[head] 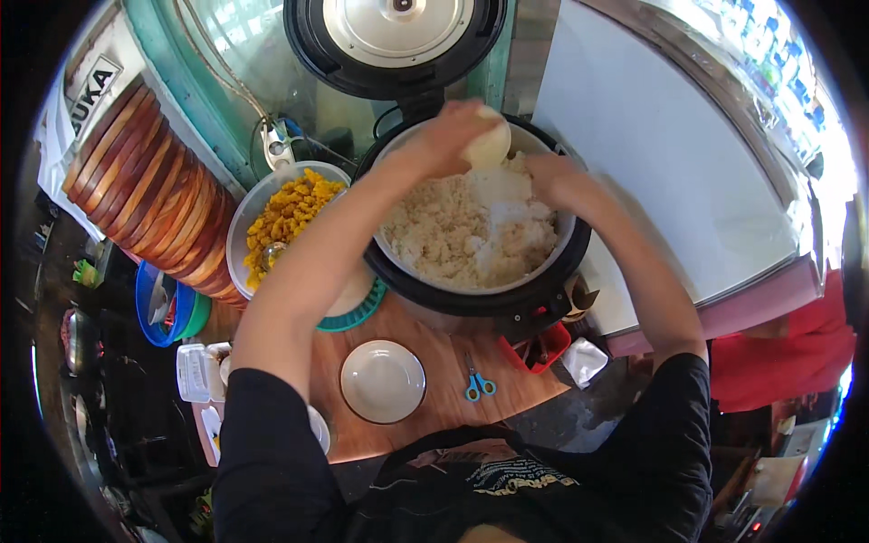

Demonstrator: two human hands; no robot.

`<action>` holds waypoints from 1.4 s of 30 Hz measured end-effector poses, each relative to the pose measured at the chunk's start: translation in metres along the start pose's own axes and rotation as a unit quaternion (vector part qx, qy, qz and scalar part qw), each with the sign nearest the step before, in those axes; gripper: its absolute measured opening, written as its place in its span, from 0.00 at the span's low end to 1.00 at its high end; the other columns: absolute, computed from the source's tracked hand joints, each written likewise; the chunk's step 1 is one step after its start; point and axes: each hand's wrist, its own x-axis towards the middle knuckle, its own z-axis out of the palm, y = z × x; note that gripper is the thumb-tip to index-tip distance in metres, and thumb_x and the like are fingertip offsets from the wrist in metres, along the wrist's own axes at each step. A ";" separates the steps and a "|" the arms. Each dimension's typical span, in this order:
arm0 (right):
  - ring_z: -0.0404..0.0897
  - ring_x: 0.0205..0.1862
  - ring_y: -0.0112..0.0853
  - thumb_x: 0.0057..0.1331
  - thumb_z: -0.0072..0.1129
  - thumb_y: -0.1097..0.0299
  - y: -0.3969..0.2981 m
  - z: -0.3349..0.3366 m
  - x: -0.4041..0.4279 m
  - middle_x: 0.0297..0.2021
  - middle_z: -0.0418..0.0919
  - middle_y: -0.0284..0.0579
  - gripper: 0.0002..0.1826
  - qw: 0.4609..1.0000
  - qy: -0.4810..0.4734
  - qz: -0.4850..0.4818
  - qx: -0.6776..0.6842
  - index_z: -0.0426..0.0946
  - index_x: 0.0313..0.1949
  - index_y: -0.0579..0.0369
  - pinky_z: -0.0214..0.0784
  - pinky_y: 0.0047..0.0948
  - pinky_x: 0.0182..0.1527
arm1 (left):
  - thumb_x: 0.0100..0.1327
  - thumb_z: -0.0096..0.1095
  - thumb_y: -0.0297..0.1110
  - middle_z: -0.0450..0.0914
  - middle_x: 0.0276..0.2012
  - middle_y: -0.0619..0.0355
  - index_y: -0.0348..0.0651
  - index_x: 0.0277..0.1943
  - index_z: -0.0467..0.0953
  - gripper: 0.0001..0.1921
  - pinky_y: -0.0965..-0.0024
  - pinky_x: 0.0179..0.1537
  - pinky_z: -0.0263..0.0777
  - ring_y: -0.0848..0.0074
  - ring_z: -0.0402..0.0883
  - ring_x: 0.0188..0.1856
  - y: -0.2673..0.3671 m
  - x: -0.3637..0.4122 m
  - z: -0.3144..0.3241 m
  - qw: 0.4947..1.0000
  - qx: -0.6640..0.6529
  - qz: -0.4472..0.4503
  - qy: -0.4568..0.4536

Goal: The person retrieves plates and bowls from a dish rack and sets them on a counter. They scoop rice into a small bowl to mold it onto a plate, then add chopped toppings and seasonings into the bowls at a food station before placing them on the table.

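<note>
A large rice cooker (475,309) stands before me with cooked white rice (455,220) in its pot. Its round lid (400,34) is raised at the back. Over the rice, my left hand (451,139) grips a small cream bowl (491,141), tilted on its side. My right hand (553,178) is inside the right rim of the pot, its fingers curled around what looks like a pale rice paddle (499,190). Motion blurs both hands and the paddle, and the paddle's handle is hidden. A shallow plate (383,381) lies on the wooden table (441,421) in front of the cooker.
Left of the cooker is a bowl (237,231) of yellow crumbled food (292,203) with a metal spoon, partly behind my left forearm. Stacked woven-look brown plates (149,197) lean beyond it. Blue-handled scissors (479,385) and a red basket (553,349) lie nearer me. A person in red (781,360) stands at right.
</note>
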 end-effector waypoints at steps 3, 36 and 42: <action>0.80 0.41 0.45 0.59 0.53 0.71 -0.001 -0.024 -0.008 0.38 0.80 0.51 0.09 0.999 0.030 0.006 0.011 0.80 0.36 0.55 0.74 0.43 0.40 | 0.48 0.70 0.27 0.60 0.64 0.49 0.53 0.66 0.58 0.41 0.59 0.62 0.61 0.55 0.60 0.65 -0.010 -0.025 -0.039 0.971 -0.174 -0.065 0.148; 0.78 0.30 0.28 0.59 0.58 0.63 -0.038 0.031 0.054 0.27 0.82 0.40 0.12 0.903 -0.220 -0.230 0.290 0.83 0.37 0.55 0.68 0.29 0.33 | 0.62 0.52 0.57 0.71 0.55 0.51 0.41 0.60 0.62 0.32 0.62 0.49 0.73 0.67 0.75 0.53 0.043 -0.176 -0.079 0.424 -0.803 -0.325 0.263; 0.73 0.28 0.20 0.62 0.56 0.65 -0.020 -0.013 0.025 0.25 0.80 0.35 0.12 0.891 -0.249 -0.111 0.362 0.82 0.39 0.59 0.65 0.22 0.30 | 0.59 0.60 0.53 0.67 0.53 0.52 0.41 0.62 0.56 0.35 0.61 0.50 0.69 0.69 0.70 0.54 0.053 -0.158 -0.080 0.490 -0.754 -0.341 0.275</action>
